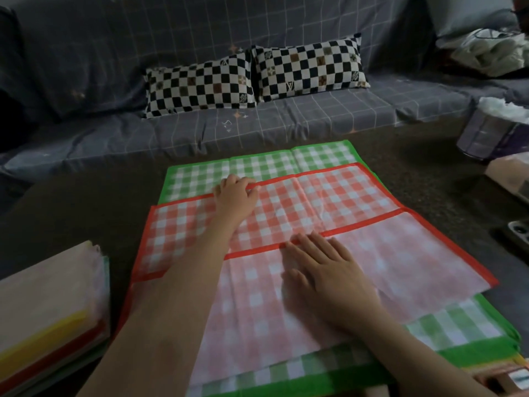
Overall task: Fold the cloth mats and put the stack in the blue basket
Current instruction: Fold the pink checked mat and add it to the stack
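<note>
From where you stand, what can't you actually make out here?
Head view only:
- Blue basket: not in the frame.
- Green mat: mostly covered by the red mat.
- Folded stack: cut off by the left edge, so it can't be counted.
- Right-edge clutter: dim, cropped, unidentifiable.
- Left hand and right hand: fingertips blurred.

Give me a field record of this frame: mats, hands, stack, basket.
top mat: red checked mat, near half folded over, pale back showing
under mat: green checked mat, spread flat beneath
left hand: left hand, fingers gripping red mat's far edge
right hand: right hand, flat on folded flap
folded stack: folded stack, near left on table
blue basket: not in view
</note>
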`<action>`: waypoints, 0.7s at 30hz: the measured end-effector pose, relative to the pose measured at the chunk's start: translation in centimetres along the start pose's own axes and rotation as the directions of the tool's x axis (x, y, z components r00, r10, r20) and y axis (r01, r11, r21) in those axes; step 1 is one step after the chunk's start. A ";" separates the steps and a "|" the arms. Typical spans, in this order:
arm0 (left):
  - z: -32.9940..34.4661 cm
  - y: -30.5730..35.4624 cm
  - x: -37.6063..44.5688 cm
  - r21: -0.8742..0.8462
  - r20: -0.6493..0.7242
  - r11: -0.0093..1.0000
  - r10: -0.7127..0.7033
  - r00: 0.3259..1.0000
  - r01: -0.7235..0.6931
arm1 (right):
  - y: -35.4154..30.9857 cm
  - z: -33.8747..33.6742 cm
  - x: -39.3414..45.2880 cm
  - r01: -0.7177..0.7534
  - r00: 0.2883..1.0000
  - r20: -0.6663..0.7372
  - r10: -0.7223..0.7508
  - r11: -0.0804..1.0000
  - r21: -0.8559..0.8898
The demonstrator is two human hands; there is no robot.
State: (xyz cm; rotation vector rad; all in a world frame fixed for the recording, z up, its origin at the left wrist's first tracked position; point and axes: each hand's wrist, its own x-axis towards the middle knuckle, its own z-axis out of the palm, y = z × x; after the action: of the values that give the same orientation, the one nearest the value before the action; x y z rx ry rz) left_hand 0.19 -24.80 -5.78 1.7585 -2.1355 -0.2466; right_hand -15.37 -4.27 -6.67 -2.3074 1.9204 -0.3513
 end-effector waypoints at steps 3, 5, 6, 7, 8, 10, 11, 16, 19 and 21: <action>-0.4 -0.1 -0.2 -0.167 -0.073 0.985 -0.058 0.996 0.046 | -0.1 -0.2 -0.1 0.003 1.000 -0.003 -0.003 1.000 -0.001; -1.2 -0.1 -0.5 -0.250 -0.097 0.966 -0.095 0.991 0.068 | -0.2 -0.4 -0.1 -0.001 1.000 0.004 0.001 1.000 0.007; -1.8 0.1 -0.6 -0.267 -0.102 0.961 -0.102 0.990 0.072 | -0.3 -0.5 -0.2 -0.004 1.000 0.011 0.004 1.000 0.004; -2.4 0.2 -0.8 -0.275 -0.106 0.959 -0.103 0.989 0.071 | -0.3 -0.6 -0.2 -0.004 1.000 0.016 0.004 1.000 -0.004; -3.2 0.4 -1.0 -0.279 -0.111 0.958 -0.096 0.989 0.062 | -0.4 -0.7 -0.2 0.001 1.000 0.016 -0.001 1.000 -0.017; -5.0 1.0 -1.5 -0.286 -0.124 0.958 -0.061 0.990 0.023 | -0.3 -0.7 -0.2 0.014 1.000 0.022 -0.013 0.999 -0.043; -5.9 1.4 -1.9 -0.279 -0.131 0.960 -0.041 0.991 0.003 | -0.2 -0.7 -0.2 0.017 0.999 0.029 -0.015 0.998 -0.054; -10.1 3.1 -4.4 -0.115 -0.133 0.987 0.094 0.987 -0.109 | -0.3 -0.6 -0.1 0.022 0.997 0.078 -0.015 0.996 -0.088; -12.5 4.3 -6.8 -0.085 -0.079 0.986 0.139 0.987 -0.146 | -1.0 -1.5 -0.6 0.045 0.997 0.068 -0.038 0.994 -0.097; -13.7 5.0 -8.8 -0.109 -0.076 0.978 0.173 0.982 -0.180 | -2.0 -2.7 -1.3 0.046 0.998 -0.030 -0.047 0.998 -0.042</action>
State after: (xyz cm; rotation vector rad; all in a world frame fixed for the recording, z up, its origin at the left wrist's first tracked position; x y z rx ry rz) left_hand 2.29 -13.87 7.09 1.4825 -2.1679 -0.2548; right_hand -14.35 -2.43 -3.71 -2.3895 1.9086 -0.3578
